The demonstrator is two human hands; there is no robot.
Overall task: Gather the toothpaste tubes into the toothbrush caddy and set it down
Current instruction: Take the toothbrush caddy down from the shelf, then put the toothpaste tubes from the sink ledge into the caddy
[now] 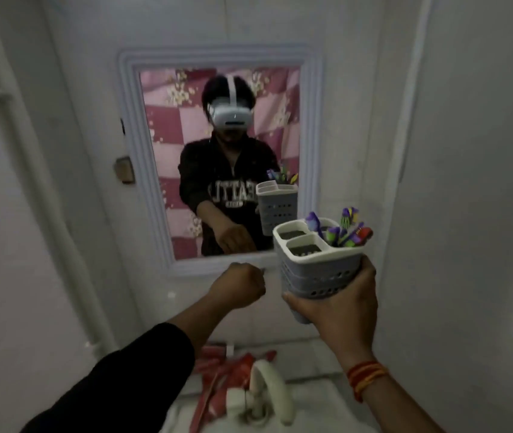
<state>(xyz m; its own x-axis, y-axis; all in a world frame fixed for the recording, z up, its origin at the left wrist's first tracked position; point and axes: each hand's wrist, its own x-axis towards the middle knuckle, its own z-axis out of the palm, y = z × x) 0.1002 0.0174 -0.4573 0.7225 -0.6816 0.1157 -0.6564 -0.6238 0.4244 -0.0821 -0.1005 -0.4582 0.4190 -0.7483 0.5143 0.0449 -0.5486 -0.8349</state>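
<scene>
Grey perforated plastic toothbrush caddy [319, 264] held upright and high in front of the white-framed wall mirror [217, 157], probably to keep its colourful toothbrushes [342, 231] from spilling. Right hand [339, 300] cupped round its lower wall and base. Left hand [239, 284] curled into a loose fist just beside it, seemingly empty. Red toothpaste tubes [217, 373] lying below by the white tap [264, 392], not yet gathered.
</scene>
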